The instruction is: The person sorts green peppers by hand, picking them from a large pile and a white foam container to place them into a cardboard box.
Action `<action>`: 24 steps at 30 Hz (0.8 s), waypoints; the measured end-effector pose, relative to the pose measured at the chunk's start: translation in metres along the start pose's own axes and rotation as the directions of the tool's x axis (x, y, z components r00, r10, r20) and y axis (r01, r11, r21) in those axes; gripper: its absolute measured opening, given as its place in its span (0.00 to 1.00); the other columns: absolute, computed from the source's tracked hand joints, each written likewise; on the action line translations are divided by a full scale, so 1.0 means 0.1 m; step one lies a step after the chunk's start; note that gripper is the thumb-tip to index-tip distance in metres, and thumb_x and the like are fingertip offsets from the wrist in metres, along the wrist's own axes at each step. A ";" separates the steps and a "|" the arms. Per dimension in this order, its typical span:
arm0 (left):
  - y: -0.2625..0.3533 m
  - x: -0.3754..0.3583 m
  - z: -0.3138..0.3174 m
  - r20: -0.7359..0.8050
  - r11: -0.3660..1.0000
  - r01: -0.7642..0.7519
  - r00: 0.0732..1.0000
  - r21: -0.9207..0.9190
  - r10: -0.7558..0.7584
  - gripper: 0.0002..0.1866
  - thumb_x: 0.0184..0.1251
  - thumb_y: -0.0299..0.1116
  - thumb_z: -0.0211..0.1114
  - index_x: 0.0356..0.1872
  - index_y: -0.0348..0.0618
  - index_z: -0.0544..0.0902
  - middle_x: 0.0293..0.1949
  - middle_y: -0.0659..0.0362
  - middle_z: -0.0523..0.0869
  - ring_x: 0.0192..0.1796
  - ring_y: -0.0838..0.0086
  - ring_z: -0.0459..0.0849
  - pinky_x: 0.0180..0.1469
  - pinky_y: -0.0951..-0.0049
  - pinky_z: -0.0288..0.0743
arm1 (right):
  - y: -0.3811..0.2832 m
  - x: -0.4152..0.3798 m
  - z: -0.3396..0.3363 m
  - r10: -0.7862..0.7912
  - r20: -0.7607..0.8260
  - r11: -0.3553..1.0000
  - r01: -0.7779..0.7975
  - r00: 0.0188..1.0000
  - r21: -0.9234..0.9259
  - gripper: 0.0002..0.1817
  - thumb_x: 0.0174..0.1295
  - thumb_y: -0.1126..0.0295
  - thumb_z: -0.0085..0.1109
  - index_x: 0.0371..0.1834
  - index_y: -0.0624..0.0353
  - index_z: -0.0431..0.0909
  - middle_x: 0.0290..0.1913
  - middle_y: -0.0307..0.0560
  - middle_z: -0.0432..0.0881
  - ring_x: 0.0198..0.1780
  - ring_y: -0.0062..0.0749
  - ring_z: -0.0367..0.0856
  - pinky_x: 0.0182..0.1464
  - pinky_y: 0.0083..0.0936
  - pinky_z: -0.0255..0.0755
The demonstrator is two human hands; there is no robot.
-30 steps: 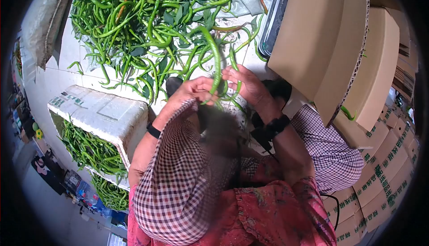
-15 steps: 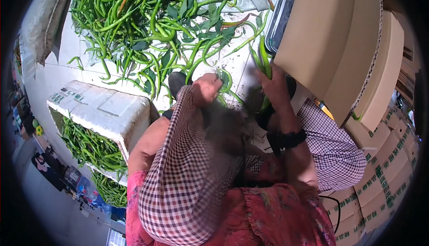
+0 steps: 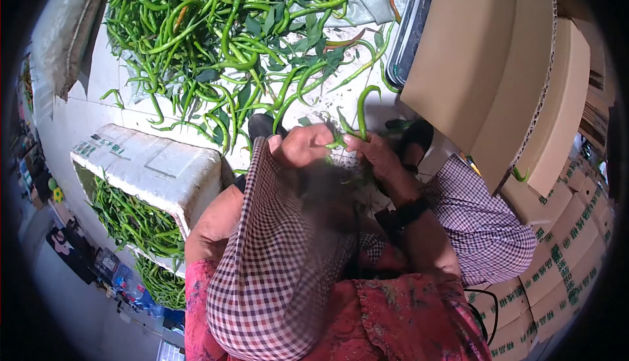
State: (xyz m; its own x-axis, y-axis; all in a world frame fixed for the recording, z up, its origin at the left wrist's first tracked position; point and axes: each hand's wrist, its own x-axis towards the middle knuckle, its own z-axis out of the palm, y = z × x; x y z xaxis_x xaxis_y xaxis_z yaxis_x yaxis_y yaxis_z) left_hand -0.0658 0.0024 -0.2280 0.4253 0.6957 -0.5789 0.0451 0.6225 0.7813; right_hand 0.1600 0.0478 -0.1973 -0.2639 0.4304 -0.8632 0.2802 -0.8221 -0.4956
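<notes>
Above the floor between the shoes, my right hand (image 3: 378, 156) is closed on a curved green chili pepper (image 3: 362, 109) that sticks up past the thumb. My left hand (image 3: 304, 145) is close beside it with fingers curled, pinching a green chili pepper (image 3: 337, 143) whose end shows between the two hands. Part of what each hand holds is covered by the fingers. Ahead lies a large heap of long green chili peppers (image 3: 177, 27) mixed with leaves, some strewn toward my hands.
On the left, a white foam box (image 3: 147, 154) lies tipped with green peppers inside. A dark-rimmed tray or crate (image 3: 413, 30) and a large open cardboard box (image 3: 468, 53) stand at the right. Flattened printed cartons (image 3: 557, 263) lie at the lower right. Shoes (image 3: 262, 124) flank the hands.
My right hand has moved left and down from beside the cardboard box to meet my left hand. Fewer peppers now show in it. My left hand has shifted slightly.
</notes>
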 end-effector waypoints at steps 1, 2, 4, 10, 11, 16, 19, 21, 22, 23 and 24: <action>0.04 0.01 0.05 0.033 0.998 -0.056 0.998 0.042 0.055 0.11 0.59 0.21 0.66 0.43 0.38 0.78 0.31 0.63 0.77 0.36 0.81 0.76 0.40 0.80 0.69 | 0.06 0.06 -0.02 0.035 0.088 0.990 -0.046 0.996 0.137 0.12 0.59 0.60 0.65 0.36 0.57 0.80 0.27 0.30 0.74 0.27 0.17 0.69 0.31 0.17 0.62; 0.07 0.02 0.09 0.070 0.990 -0.113 0.992 0.080 0.108 0.10 0.60 0.22 0.66 0.42 0.38 0.79 0.31 0.61 0.78 0.38 0.77 0.79 0.42 0.78 0.71 | 0.12 0.09 -0.03 0.058 0.178 0.959 -0.105 0.982 0.265 0.12 0.59 0.61 0.66 0.37 0.57 0.80 0.28 0.31 0.75 0.28 0.17 0.69 0.32 0.16 0.63; 0.15 0.07 0.10 0.061 0.927 -0.279 0.960 0.250 0.273 0.09 0.60 0.24 0.67 0.41 0.38 0.80 0.32 0.58 0.79 0.39 0.71 0.80 0.43 0.74 0.73 | -0.05 0.00 0.01 0.059 0.203 0.935 -0.125 0.977 0.331 0.10 0.59 0.63 0.65 0.38 0.57 0.80 0.28 0.31 0.76 0.29 0.17 0.70 0.33 0.16 0.64; 0.41 0.11 -0.04 -0.262 0.870 -0.240 0.889 0.430 0.375 0.12 0.64 0.36 0.66 0.41 0.38 0.82 0.35 0.49 0.81 0.42 0.56 0.82 0.45 0.65 0.75 | -0.11 -0.08 0.08 -0.007 -0.052 0.981 0.017 0.999 0.194 0.08 0.61 0.67 0.62 0.40 0.58 0.80 0.30 0.34 0.78 0.31 0.20 0.74 0.38 0.20 0.68; 0.45 0.16 -0.11 -0.491 0.790 -0.054 0.757 0.610 0.431 0.15 0.64 0.39 0.66 0.42 0.38 0.81 0.35 0.48 0.81 0.41 0.54 0.81 0.44 0.62 0.75 | -0.20 -0.14 0.10 -0.119 -0.125 0.983 0.135 0.985 0.127 0.08 0.62 0.68 0.61 0.40 0.59 0.79 0.31 0.36 0.79 0.32 0.21 0.75 0.40 0.21 0.69; 0.24 0.54 -0.42 -0.610 0.575 0.345 0.705 0.742 0.363 0.13 0.57 0.37 0.67 0.38 0.41 0.78 0.36 0.48 0.80 0.36 0.52 0.83 0.38 0.53 0.77 | -0.19 0.02 0.15 -0.190 -0.155 0.968 0.211 0.970 0.138 0.08 0.64 0.68 0.57 0.41 0.62 0.78 0.34 0.41 0.82 0.36 0.24 0.78 0.44 0.24 0.71; 0.30 0.54 -0.35 -0.637 0.703 0.232 0.665 0.672 0.389 0.11 0.54 0.34 0.67 0.32 0.39 0.77 0.33 0.47 0.80 0.33 0.50 0.82 0.36 0.53 0.75 | -0.10 0.06 0.19 -0.095 -0.200 0.968 0.138 0.975 0.211 0.12 0.65 0.65 0.56 0.40 0.63 0.79 0.36 0.44 0.83 0.38 0.24 0.78 0.45 0.25 0.71; 0.42 0.45 -0.24 -0.702 0.876 0.132 0.659 0.463 0.272 0.11 0.54 0.34 0.67 0.28 0.39 0.75 0.27 0.48 0.79 0.30 0.51 0.80 0.34 0.56 0.73 | -0.09 0.07 0.23 -0.070 -0.205 0.967 0.117 0.976 0.226 0.15 0.65 0.61 0.56 0.39 0.64 0.80 0.37 0.45 0.84 0.38 0.24 0.78 0.46 0.25 0.70; 0.50 0.36 -0.14 -0.684 0.933 0.032 0.688 0.359 0.240 0.13 0.54 0.33 0.68 0.25 0.38 0.72 0.23 0.49 0.76 0.26 0.54 0.76 0.31 0.60 0.71 | -0.14 0.03 0.27 -0.045 -0.212 0.956 0.104 0.976 0.274 0.15 0.65 0.61 0.56 0.40 0.65 0.80 0.36 0.44 0.84 0.39 0.24 0.78 0.46 0.25 0.70; 0.55 0.27 -0.05 -0.573 0.950 -0.076 0.782 0.303 0.245 0.13 0.55 0.32 0.68 0.24 0.38 0.72 0.24 0.51 0.75 0.26 0.56 0.75 0.31 0.62 0.71 | -0.17 -0.01 0.30 -0.016 -0.217 0.944 0.086 0.976 0.320 0.15 0.65 0.61 0.57 0.40 0.65 0.80 0.36 0.44 0.84 0.39 0.24 0.78 0.47 0.25 0.70; 0.57 0.20 0.02 -0.410 0.920 -0.148 0.861 0.362 0.300 0.12 0.55 0.30 0.68 0.25 0.39 0.72 0.24 0.54 0.76 0.27 0.64 0.74 0.32 0.67 0.70 | -0.19 -0.04 0.32 -0.012 -0.212 0.944 0.081 0.977 0.319 0.15 0.65 0.61 0.57 0.40 0.65 0.80 0.36 0.44 0.84 0.39 0.24 0.78 0.47 0.25 0.70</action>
State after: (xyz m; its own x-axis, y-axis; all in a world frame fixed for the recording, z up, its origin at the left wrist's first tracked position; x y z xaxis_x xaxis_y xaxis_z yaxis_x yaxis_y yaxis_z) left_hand -0.0534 0.0512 -0.1946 0.0091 0.9330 -0.3597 0.3062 0.3399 0.8892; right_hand 0.1265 0.0497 -0.1815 -0.0652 0.5095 -0.8580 -0.0508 -0.8604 -0.5071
